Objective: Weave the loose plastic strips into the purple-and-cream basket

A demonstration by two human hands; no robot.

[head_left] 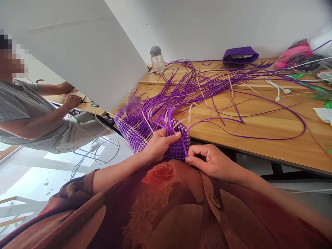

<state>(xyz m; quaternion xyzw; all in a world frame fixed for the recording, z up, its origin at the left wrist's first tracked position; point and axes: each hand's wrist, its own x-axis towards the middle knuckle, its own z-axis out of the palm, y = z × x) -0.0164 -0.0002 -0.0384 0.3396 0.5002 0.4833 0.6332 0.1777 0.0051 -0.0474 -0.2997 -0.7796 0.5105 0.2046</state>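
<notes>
Pinching a purple strand [184,147] between thumb and finger, the right hand [206,158] sits just beside a purple-and-cream woven piece [131,135]. Left hand [158,144] is gripping the woven piece itself, thumb pressed on top. It's right up by the person's shirt, at the near edge of the tabletop [280,148], with loads of loose strips [181,86] fanning out across the wood. Any print on the packet [325,76] way over right is too small to read, sorry.
</notes>
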